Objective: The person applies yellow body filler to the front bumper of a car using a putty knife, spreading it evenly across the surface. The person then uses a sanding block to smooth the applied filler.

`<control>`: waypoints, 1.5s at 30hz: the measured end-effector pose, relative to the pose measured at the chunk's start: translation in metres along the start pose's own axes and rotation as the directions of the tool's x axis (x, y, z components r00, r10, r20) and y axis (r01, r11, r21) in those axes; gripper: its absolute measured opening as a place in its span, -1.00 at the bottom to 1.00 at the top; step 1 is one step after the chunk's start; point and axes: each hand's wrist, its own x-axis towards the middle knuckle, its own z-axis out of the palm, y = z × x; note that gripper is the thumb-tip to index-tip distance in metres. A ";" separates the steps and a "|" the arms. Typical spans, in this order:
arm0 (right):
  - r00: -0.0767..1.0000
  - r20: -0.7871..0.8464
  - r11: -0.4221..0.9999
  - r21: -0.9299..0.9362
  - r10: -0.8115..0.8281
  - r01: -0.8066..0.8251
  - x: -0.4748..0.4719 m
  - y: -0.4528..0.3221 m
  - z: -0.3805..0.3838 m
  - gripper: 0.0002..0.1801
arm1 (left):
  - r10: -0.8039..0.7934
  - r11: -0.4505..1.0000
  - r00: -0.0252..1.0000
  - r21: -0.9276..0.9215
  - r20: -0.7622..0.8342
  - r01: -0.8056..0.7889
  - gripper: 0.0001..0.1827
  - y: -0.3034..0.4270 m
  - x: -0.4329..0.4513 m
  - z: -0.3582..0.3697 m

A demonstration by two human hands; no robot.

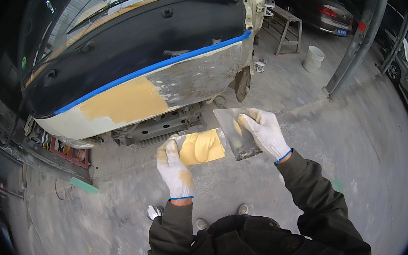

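Note:
Both hands wear white knit gloves with blue cuffs, stained with filler. My left hand [173,168] grips a flat spreader plate by its left end, and a thick mass of yellow body filler [202,147] covers most of the plate. To the right, my right hand [267,132] holds a wide grey spreader [235,131] with yellow smears on its face. The two blades are close together at their facing edges. Beyond them, the front panel of a van [198,77] carries a broad patch of yellow filler [126,100] beside bare, scuffed grey metal. Blue masking tape [153,70] runs along its upper edge.
A metal post [359,40] rises at the right, near a white bucket [313,59] and a work stand [287,29]. A dark car [310,0] is parked behind. A can [154,212] stands on the floor by my left sleeve. A red tray [68,153] lies at left.

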 end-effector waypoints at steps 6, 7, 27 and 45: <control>0.995 -0.086 0.987 0.154 0.052 -0.039 -0.007 0.030 0.027 -0.68 | -0.054 0.993 0.997 -0.111 -0.055 0.047 -0.68 0.000 -0.006 0.017; 0.993 -0.113 0.986 0.162 0.041 -0.022 -0.007 0.038 0.032 -0.68 | -0.045 0.992 0.998 -0.119 -0.037 0.040 -0.66 -0.002 -0.008 0.019; 0.873 -0.431 0.828 0.385 -0.229 0.407 -0.006 -0.016 0.037 -0.70 | 0.105 0.959 0.945 0.220 0.308 -0.179 -0.73 0.011 -0.046 0.017; 0.774 0.399 0.266 -0.778 -0.491 0.569 -0.023 -0.023 0.025 -0.67 | -0.060 0.997 0.997 -0.041 -0.043 0.059 -0.71 -0.003 -0.013 -0.013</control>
